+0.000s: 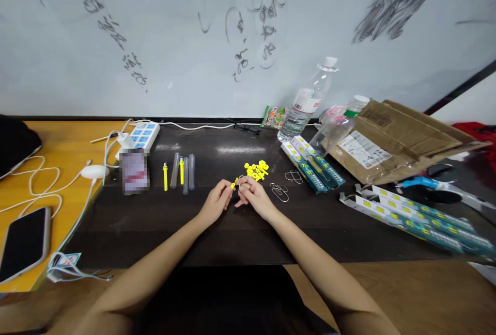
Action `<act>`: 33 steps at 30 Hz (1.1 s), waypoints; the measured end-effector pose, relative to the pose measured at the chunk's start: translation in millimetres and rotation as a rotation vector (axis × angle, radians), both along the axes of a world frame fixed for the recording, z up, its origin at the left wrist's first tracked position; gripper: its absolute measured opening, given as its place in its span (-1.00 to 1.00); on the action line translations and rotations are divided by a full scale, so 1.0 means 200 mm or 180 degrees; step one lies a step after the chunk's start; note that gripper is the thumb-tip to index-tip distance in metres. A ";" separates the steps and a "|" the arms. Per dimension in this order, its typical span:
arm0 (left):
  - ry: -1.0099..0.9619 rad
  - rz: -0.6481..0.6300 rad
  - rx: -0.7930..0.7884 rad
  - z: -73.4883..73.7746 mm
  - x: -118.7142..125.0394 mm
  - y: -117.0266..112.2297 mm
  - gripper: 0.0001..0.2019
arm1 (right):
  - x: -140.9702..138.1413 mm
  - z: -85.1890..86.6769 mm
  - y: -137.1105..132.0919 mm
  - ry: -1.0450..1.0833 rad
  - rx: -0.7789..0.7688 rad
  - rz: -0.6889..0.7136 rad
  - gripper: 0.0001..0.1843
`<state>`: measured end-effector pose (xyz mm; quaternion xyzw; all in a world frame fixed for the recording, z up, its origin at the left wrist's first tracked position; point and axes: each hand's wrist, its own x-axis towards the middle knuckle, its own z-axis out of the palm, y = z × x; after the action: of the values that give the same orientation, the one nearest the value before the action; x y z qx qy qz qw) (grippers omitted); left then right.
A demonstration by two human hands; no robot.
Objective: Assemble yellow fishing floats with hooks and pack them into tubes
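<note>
My left hand (216, 200) pinches a small yellow plastic piece (233, 186) between thumb and fingertips. Right beside it, my right hand (256, 196) is closed on a thin pale wire loop (241, 178), its fingertips almost meeting the left ones. Just beyond the hands lies a pile of small yellow plastic parts (256, 170). Bent wire loops (279, 192) rest to the right of the right hand. On the left are clear plastic tubes (186, 175) and a yellow stick-like part (165, 177); another yellow part (182, 171) lies among the tubes.
Green-and-white long boxes (310, 164) lie to the right, with more boxes (418, 219) nearer the edge. Behind them stand a water bottle (306, 102) and a cardboard package (387, 139). Scissors (437, 186) lie far right. A power strip (145, 135) and phone (25, 244) are left.
</note>
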<state>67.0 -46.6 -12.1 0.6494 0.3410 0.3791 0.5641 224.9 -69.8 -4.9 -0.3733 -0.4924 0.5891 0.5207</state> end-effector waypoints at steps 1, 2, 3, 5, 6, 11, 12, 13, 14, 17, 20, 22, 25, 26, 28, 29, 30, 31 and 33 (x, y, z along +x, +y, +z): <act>0.0039 0.0059 0.0088 0.01 0.00 0.00 -0.69 | 0.00 0.00 0.00 -0.0021 -0.0032 0.0048 -0.78; 0.0073 0.0107 0.0147 0.01 -0.01 0.00 -0.70 | 0.01 0.01 0.00 -0.0034 -0.0069 0.0092 -0.77; 0.0107 0.0131 0.0185 0.02 -0.01 0.00 -0.70 | 0.01 0.01 0.00 -0.0038 -0.0099 0.0136 -0.76; 0.0189 0.0137 0.0270 0.02 -0.02 -0.01 -0.70 | 0.02 0.01 -0.01 -0.0030 -0.0114 0.0208 -0.73; 0.0244 0.0148 0.0338 0.02 -0.02 -0.01 -0.71 | 0.02 0.01 -0.01 -0.0033 -0.0101 0.0233 -0.72; 0.0634 0.0440 0.0851 0.04 -0.03 -0.01 -0.73 | 0.02 0.00 -0.02 -0.0387 0.0017 0.0335 -0.71; 0.0702 0.0446 0.0904 0.04 -0.03 -0.01 -0.72 | 0.02 -0.01 -0.03 -0.0517 0.0055 0.0317 -0.72; 0.0752 0.0418 0.0930 0.04 -0.03 0.00 -0.72 | 0.01 -0.01 -0.03 -0.0634 0.0094 0.0288 -0.72; 0.0778 0.0382 0.0935 0.04 -0.04 0.00 -0.72 | 0.01 -0.01 -0.03 -0.0714 0.0125 0.0262 -0.73; 0.0762 0.0289 0.0917 0.05 -0.04 0.01 -0.75 | 0.01 -0.02 -0.03 -0.0688 0.0133 0.0286 -0.74; 0.0707 0.0310 0.0964 0.04 -0.03 0.00 -0.77 | 0.01 -0.02 -0.03 -0.0500 0.0026 0.0445 -0.72; 0.0694 0.0386 0.1002 0.03 -0.03 0.00 -0.77 | 0.01 -0.01 -0.03 -0.0450 -0.0045 0.0516 -0.70; 0.0717 0.0415 0.0978 0.02 -0.03 0.00 -0.76 | 0.01 0.00 -0.03 -0.0549 0.0054 0.0464 -0.71; 0.0719 0.0383 0.0964 0.02 -0.03 0.00 -0.76 | 0.01 0.00 -0.03 -0.0578 0.0108 0.0457 -0.71; 0.0714 0.0310 0.0962 0.02 -0.03 0.00 -0.75 | 0.03 -0.01 -0.03 -0.0572 0.0118 0.0554 -0.71; 0.0716 0.0281 0.0977 0.03 -0.03 0.00 -0.75 | 0.03 -0.01 -0.03 -0.0545 0.0075 0.0642 -0.71; 0.0725 0.0266 0.0996 0.03 -0.03 0.00 -0.75 | 0.04 -0.01 -0.03 -0.0520 0.0028 0.0731 -0.70; 0.0737 0.0262 0.1021 0.03 -0.03 0.00 -0.75 | 0.04 -0.01 -0.02 -0.0515 0.0005 0.0794 -0.70; 0.0765 0.0256 0.1102 0.03 -0.04 0.00 -0.75 | 0.05 -0.01 -0.02 -0.0571 0.0063 0.0775 -0.70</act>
<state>59.7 -46.4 -5.4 0.7631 0.3613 0.3741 0.3838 235.5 -74.2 -7.8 -0.3568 -0.5844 0.6072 0.4030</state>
